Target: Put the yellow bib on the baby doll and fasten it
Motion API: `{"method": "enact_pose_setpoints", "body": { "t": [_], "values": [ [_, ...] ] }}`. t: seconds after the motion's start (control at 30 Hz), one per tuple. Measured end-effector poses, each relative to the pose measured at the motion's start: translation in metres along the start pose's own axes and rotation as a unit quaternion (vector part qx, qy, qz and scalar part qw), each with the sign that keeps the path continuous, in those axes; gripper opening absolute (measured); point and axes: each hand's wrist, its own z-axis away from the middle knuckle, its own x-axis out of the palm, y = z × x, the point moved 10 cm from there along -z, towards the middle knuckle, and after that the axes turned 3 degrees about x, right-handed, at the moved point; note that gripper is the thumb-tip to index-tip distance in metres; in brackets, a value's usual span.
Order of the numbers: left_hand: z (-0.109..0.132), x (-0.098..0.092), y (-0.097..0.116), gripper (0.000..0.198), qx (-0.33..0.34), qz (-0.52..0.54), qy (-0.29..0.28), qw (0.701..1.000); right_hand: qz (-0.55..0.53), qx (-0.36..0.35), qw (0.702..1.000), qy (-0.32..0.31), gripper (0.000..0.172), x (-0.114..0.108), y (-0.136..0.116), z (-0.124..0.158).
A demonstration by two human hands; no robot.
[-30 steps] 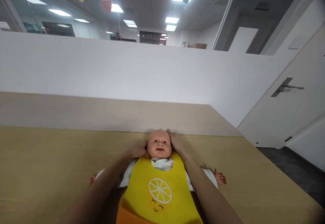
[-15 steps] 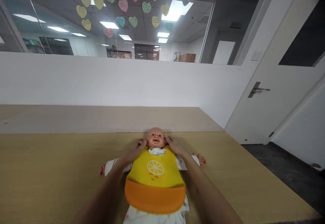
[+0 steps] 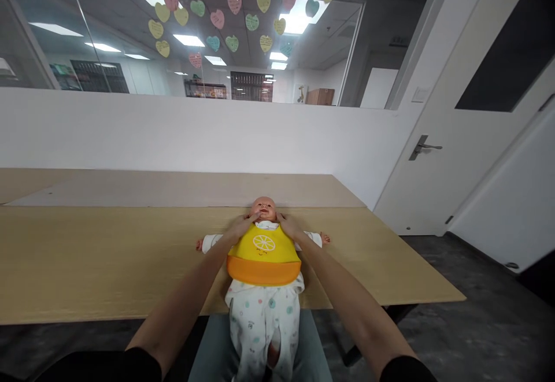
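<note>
So, from my remote view, the two hands sit at the head of a baby doll (image 3: pixel 263 208) lying on its back on the surface (image 3: pixel 87 260). The left hand (image 3: pixel 240 227) curls in at the chin, its fingertips near the mouth, and the right hand (image 3: pixel 289 227) rests against the other cheek and neck. Both touch the doll and look partly curved, but I can't tell whether either one is truly gripping. Two dark sleeves (image 3: pixel 91 368) are cut off at the bottom corners of my picture.

The doll wears one yellow bib (image 3: pixel 264 247) with an orange pocket (image 3: pixel 263 270) over a white dotted onesie (image 3: pixel 264 318), and its two small hands stick out to either side. The onesie runs past the near edge of the surface and out of frame, so I can't see the feet. A dark patch on it is hard to make out, as is the grey-blue shape (image 3: pixel 208 347) beneath.

Farther out are a paler board (image 3: pixel 173 191), a white wall (image 3: pixel 173 133), and one door (image 3: pixel 433 191) with one lever handle (image 3: pixel 425 147). Above, a glass partition (image 3: pixel 108 35) shows paper hearts (image 3: pixel 234 3), too many to count exactly.
</note>
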Motion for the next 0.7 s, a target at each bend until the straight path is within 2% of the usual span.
{"method": "enact_pose_setpoints", "body": {
  "t": [0.13,0.23,0.3,0.37,0.47,0.53,0.6,0.67,0.7],
  "values": [
    [0.029,-0.007,0.019,0.068,0.018,0.008,0.022,1.0,-0.031,-0.026,0.999,0.021,0.054,-0.009,-0.029,0.023],
    [0.064,-0.012,0.037,0.068,0.047,0.02,0.021,0.999,-0.056,-0.056,0.996,0.046,0.053,-0.02,-0.056,0.059],
    [0.096,-0.015,0.049,0.069,0.076,0.028,0.024,0.996,-0.09,-0.094,0.988,0.089,0.051,-0.035,-0.078,0.097],
    [0.135,-0.022,0.058,0.072,0.107,0.015,0.049,0.993,-0.124,-0.14,0.974,0.129,0.048,-0.05,-0.099,0.146],
    [0.197,-0.02,0.066,0.081,0.17,0.047,0.036,0.984,-0.147,-0.166,0.961,0.166,0.043,-0.059,-0.111,0.225],
    [0.234,-0.016,0.061,0.089,0.189,0.067,0.023,0.979,-0.178,-0.179,0.948,0.194,0.038,-0.062,-0.105,0.275],
    [0.261,-0.008,0.043,0.094,0.173,0.059,0.003,0.983,-0.22,-0.155,0.937,0.222,0.03,-0.061,-0.082,0.31],
    [0.278,0.004,0.018,0.101,0.155,0.079,-0.018,0.985,-0.298,-0.091,0.921,0.235,0.039,-0.056,-0.044,0.326],
    [0.284,0.012,0.006,0.103,0.152,0.09,-0.033,0.984,-0.32,-0.061,0.919,0.222,0.046,-0.05,-0.027,0.326]
  ]
}}
